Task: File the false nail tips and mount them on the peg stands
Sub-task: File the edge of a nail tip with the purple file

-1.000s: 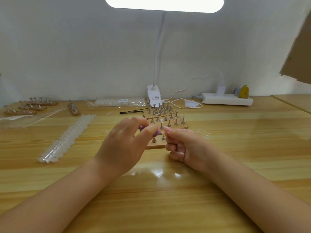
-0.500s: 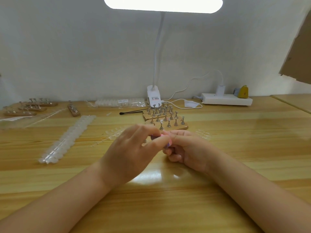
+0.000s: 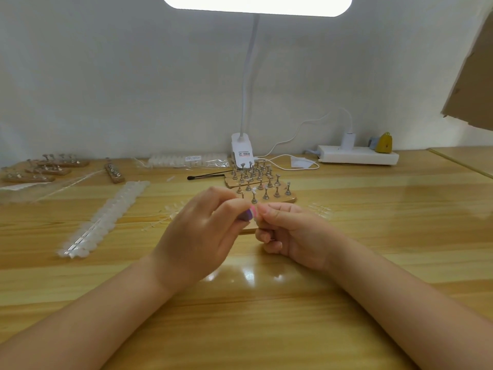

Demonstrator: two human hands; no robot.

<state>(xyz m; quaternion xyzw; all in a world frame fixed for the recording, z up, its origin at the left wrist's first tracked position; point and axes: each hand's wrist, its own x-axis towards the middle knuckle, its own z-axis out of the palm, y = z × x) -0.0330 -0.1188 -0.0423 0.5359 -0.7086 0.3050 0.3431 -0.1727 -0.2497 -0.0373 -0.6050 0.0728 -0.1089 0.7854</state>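
- At a wooden bench [image 3: 373, 263], a person's two hands meet under a bright desk lamp [image 3: 256, 4].
- The left hand [image 3: 197, 233] curls its fingers and thumb round a small purple-and-pink nail file [image 3: 249, 214], whose tip shows just past the thumb.
- The right hand [image 3: 290, 233] is curled, its thumb and forefinger pinched together right beside the file; a nail tip between them is too small to make out.
- Directly behind the hands, wooden peg stands [image 3: 262, 186] carry rows of upright metal pegs.
- To the left, a long strip of clear nail tips [image 3: 104, 217] lies on the bench, well apart from the hands.
- More peg stands [image 3: 48, 168] sit at the far left, and a white power strip [image 3: 357, 156] rests against the wall.
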